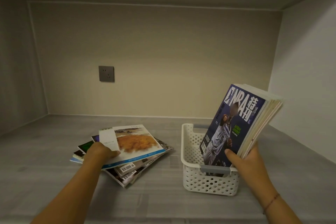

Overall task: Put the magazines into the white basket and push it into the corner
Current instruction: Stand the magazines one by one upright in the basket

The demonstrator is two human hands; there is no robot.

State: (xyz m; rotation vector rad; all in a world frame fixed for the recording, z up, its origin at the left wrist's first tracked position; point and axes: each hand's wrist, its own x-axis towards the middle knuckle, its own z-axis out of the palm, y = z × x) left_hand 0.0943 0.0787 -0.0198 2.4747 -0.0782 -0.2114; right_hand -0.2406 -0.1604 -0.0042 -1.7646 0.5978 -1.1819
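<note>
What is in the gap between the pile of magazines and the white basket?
Nothing. In the head view, only a narrow strip of bare grey shelf shows between the pile of magazines and the white basket.

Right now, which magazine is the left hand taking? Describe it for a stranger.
On the grey shelf, left of the white basket where the right hand holds the NBA bundle, lies a pile. The left hand grips its top magazine, the only one with an orange landscape cover and blue edge.
</note>
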